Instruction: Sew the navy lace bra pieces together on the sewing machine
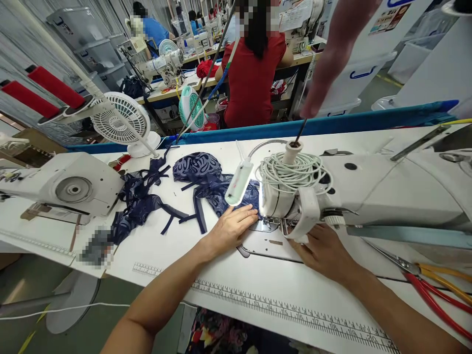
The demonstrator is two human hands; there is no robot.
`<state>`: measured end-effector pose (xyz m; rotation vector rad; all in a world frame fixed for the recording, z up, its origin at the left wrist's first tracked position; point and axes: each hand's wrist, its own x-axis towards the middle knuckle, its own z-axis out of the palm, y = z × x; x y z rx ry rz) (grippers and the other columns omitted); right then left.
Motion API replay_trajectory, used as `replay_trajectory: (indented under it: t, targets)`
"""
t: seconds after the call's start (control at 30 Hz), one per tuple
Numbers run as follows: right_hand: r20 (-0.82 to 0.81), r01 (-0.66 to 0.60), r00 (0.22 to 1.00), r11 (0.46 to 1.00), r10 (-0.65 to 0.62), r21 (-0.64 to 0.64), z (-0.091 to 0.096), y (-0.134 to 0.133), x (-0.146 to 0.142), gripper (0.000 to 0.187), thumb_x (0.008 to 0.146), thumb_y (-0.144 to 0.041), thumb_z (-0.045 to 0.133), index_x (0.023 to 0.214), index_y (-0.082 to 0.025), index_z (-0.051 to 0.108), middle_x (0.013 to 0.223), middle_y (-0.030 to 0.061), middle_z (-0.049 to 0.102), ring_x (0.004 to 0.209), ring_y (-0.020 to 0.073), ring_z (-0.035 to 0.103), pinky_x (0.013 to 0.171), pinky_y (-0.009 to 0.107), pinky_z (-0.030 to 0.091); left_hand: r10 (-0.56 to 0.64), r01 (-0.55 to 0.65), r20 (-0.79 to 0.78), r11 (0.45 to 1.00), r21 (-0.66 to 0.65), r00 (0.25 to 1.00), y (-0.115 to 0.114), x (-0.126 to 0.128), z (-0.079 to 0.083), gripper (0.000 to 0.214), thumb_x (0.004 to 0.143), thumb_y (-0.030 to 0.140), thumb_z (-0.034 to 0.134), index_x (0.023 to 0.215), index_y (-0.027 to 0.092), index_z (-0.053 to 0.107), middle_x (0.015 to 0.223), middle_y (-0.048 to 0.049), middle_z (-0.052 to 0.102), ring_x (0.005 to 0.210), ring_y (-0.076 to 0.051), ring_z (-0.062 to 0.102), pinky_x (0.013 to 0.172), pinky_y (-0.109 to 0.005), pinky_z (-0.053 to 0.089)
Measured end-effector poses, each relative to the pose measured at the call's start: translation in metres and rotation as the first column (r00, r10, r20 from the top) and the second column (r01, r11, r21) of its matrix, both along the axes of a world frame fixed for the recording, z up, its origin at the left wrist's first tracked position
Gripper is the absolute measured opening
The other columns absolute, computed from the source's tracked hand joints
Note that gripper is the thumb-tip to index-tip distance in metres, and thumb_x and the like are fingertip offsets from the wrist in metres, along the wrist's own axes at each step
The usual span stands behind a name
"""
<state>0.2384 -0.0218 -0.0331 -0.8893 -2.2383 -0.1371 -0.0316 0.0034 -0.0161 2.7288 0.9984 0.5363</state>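
Note:
My left hand (pixel 236 225) lies flat with its fingers stretched out, its tips on a navy patterned bra (pixel 217 196) left of the sewing machine's needle area. The bra's rounded cup and loose straps spread over the table to the left, and one edge runs under the sewing machine (pixel 280 201). On the other side of the presser foot, my right hand (pixel 322 248) rests low by the needle plate (pixel 273 242). Its fingertips are hidden behind the machine's white guard, so what they touch does not show. A small white lamp (pixel 239 183) hangs over the fabric.
More navy pieces (pixel 142 201) lie left, beside a second machine (pixel 81 182). Scissors with red and orange handles (pixel 418 269) lie at right. A printed ruler (pixel 280 305) runs along the front edge. A white fan (pixel 121 118) and red thread cones (pixel 55 86) stand behind; people sit beyond.

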Motion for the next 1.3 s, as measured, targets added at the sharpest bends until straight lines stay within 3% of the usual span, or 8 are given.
replay_trajectory:
  t: [0.2,0.47,0.53,0.63,0.73,0.9,1.07,1.3]
  targets:
    - [0.028,0.006,1.0,1.0,-0.007,0.029,0.004,0.002,-0.003,0.017,0.089,-0.012,0.057,0.074,-0.019,0.06,0.065,0.002,0.059,0.058,0.0146,0.05,0.06,0.03,0.039,0.112,-0.111,0.0,0.992,-0.057,0.994,-0.021,-0.018,0.008,0.03,0.095,0.008,0.045,0.121,0.016,0.056,0.132,-0.0102,0.062,0.134,-0.022,0.049,0.114,-0.053,0.034]
    - [0.05,-0.053,0.998,0.976,0.043,0.21,0.016,0.0,-0.013,0.021,0.092,-0.012,0.055,0.076,-0.022,0.065,0.054,-0.0031,0.049,0.051,0.0125,0.042,0.06,0.03,0.041,0.304,-0.306,0.145,0.952,-0.01,0.941,-0.051,-0.021,0.001,0.014,0.097,0.013,0.045,0.094,0.017,0.058,0.108,-0.0077,0.066,0.11,-0.017,0.06,0.112,-0.042,0.04]
    - [0.078,-0.05,0.996,0.97,0.032,0.238,0.016,-0.003,-0.017,0.018,0.092,-0.012,0.056,0.081,-0.02,0.067,0.057,-0.0029,0.056,0.048,0.0109,0.04,0.059,0.029,0.039,0.317,-0.321,0.12,0.947,0.015,0.941,-0.053,-0.019,0.0,0.013,0.097,0.015,0.044,0.098,0.017,0.057,0.106,-0.0071,0.065,0.106,-0.017,0.061,0.11,-0.042,0.042]
    - [0.136,-0.057,0.99,0.97,0.024,0.238,0.017,-0.01,-0.027,0.017,0.093,-0.009,0.054,0.093,-0.018,0.068,0.081,0.0012,0.07,0.052,0.0097,0.048,0.053,0.028,0.034,0.313,-0.318,0.085,0.947,0.051,0.946,-0.057,-0.018,0.001,0.02,0.097,0.017,0.045,0.114,0.016,0.055,0.103,-0.0078,0.065,0.1,-0.02,0.06,0.101,-0.042,0.048]
    - [0.202,-0.043,0.979,0.986,0.01,0.16,0.022,-0.015,-0.041,0.023,0.097,-0.011,0.046,0.105,-0.02,0.067,0.084,0.0014,0.07,0.061,0.0097,0.056,0.046,0.026,0.027,0.259,-0.26,0.027,0.962,0.084,0.966,-0.066,-0.017,0.003,0.031,0.095,0.011,0.043,0.124,0.016,0.052,0.103,-0.0082,0.064,0.098,-0.02,0.06,0.09,-0.037,0.052]
    - [0.294,-0.022,0.954,0.993,0.056,-0.117,0.027,-0.015,-0.059,0.027,0.099,-0.017,0.04,0.107,-0.023,0.065,0.068,-0.0007,0.056,0.055,0.0102,0.046,0.042,0.024,0.016,0.223,-0.201,-0.09,0.958,0.205,0.971,-0.077,-0.013,0.003,0.043,0.087,0.0,0.043,0.126,0.015,0.054,0.103,-0.0086,0.065,0.095,-0.02,0.061,0.083,-0.036,0.052]
    - [0.278,-0.067,0.954,0.984,0.111,-0.166,0.024,-0.008,-0.065,0.027,0.098,-0.015,0.04,0.082,-0.02,0.061,0.071,0.0007,0.055,0.065,0.0122,0.049,0.048,0.024,0.021,0.128,-0.08,-0.125,0.941,0.327,0.984,-0.072,-0.012,0.003,0.037,0.09,0.002,0.041,0.122,0.013,0.058,0.129,-0.0112,0.061,0.127,-0.024,0.051,0.113,-0.047,0.036]
    - [0.226,-0.047,0.969,0.976,0.095,-0.211,0.021,-0.02,-0.063,0.027,0.097,-0.014,0.037,0.073,-0.019,0.051,0.067,-0.0001,0.049,0.059,0.012,0.044,0.053,0.027,0.026,0.094,-0.069,-0.085,0.963,0.26,0.992,-0.07,-0.016,-0.003,0.038,0.093,0.003,0.036,0.124,0.013,0.057,0.127,-0.0094,0.064,0.124,-0.021,0.055,0.12,-0.057,0.021]
